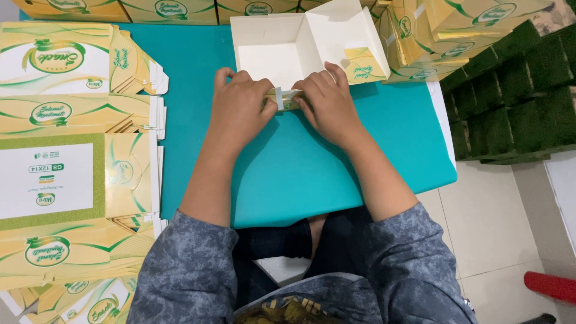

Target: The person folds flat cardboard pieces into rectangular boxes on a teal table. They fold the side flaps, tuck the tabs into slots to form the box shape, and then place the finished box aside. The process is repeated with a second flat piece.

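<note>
A half-folded cardboard box, white inside and yellow-green outside, lies open on the teal table at the far middle. My left hand and my right hand press side by side on the box's near wall. Between them they pinch a small yellow and white flap. The fingers of both hands curl over the wall's edge. A side flap of the box sticks out to the right.
Stacks of flat yellow-green box blanks cover the table's left side. Folded boxes pile up at the far right and along the back. Dark green blocks stand right of the table. A tiled floor and a red object lie lower right.
</note>
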